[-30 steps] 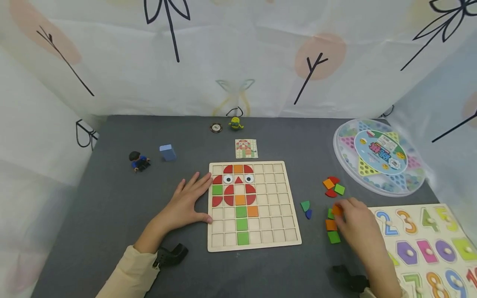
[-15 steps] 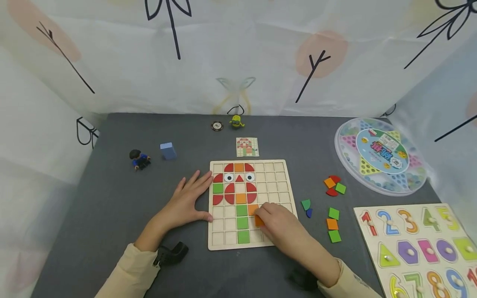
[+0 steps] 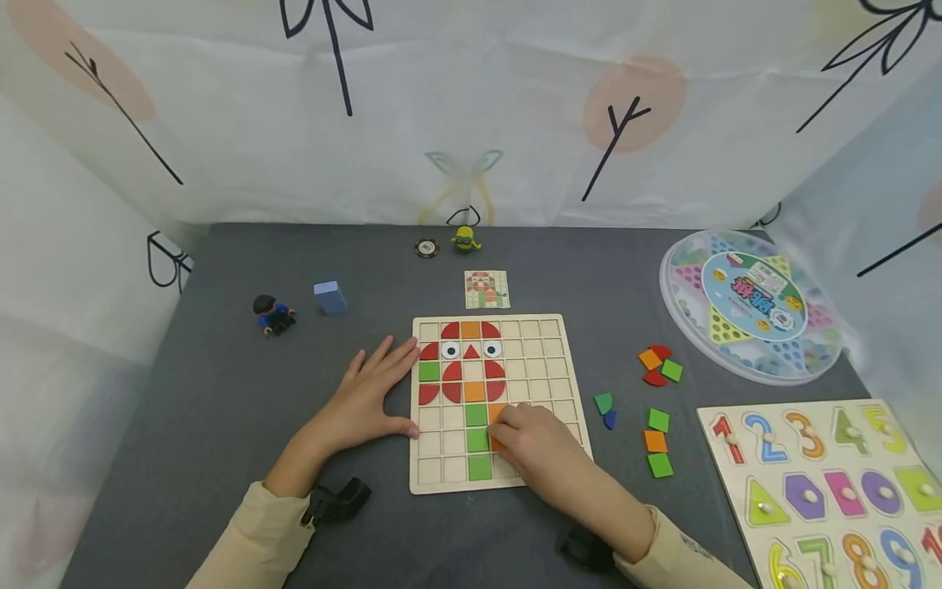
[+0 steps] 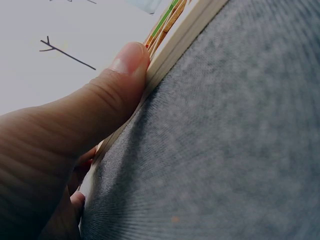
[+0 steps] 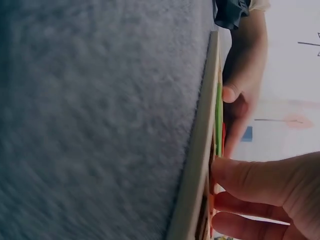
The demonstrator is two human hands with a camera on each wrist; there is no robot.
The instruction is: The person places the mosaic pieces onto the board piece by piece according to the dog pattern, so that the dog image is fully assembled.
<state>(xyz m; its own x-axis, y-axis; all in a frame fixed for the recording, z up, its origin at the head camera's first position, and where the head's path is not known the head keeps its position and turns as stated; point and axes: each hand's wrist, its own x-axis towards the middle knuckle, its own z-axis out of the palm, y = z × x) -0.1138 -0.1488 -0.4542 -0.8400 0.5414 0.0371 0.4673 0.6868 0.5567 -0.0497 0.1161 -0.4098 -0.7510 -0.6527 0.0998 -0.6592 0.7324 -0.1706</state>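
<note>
A wooden grid board (image 3: 545, 433) lies on the table, with red, orange and green tiles and two eye tiles set in its cells. My left hand (image 3: 368, 401) rests spread at the board's left edge; its thumb (image 4: 112, 92) touches the rim in the left wrist view. Over the lower middle cells, my right hand (image 3: 540, 446) pinches an orange square tile (image 3: 495, 442), mostly covered by the fingers. That tile is just right of a green square (image 3: 477, 441) and below another orange one. In the right wrist view the right thumb (image 5: 245, 177) and fingers are down at the board's surface.
Loose green squares (image 3: 660, 465) and an orange square (image 3: 655, 442) lie right of the board, near a small mixed pile (image 3: 651, 360). A pattern card (image 3: 486, 290) lies behind the board. Further right are a number puzzle (image 3: 795, 433) and a round game box (image 3: 754, 307).
My right hand has come left from the loose tiles to the board, bringing an orange square, which has moved into a cell beside the green column. The left hand has stayed put.
</note>
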